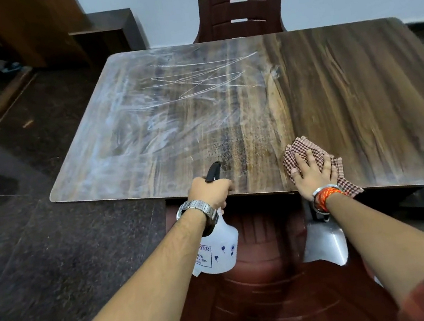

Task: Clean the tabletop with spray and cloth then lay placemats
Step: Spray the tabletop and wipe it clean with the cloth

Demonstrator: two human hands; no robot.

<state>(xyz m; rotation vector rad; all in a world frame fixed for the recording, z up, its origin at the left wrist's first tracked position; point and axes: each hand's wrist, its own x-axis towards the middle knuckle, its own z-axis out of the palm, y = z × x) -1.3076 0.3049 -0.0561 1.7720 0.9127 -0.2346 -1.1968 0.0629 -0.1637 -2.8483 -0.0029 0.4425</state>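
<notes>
Chalk-smeared wooden tabletop [145, 132], left hand [210, 191] gripping spray bottle [216, 248], right hand [313, 174] flat on cloth [300, 149].

illumination is moderate and even, apparently from overhead. the bench [333, 91] shows a pale, milky sheen over its left half, strongest toward the far left corner; its right half reads darker, without glare. motion streaking is evident right of the cloth [313, 161] and over the floor [28, 272] left of the bench. the area beyond the bench's far left corner is deep in shadow. wide-angle distortion bows the bench edges. sleeves at the bottom frame corners are out of focus.
</notes>
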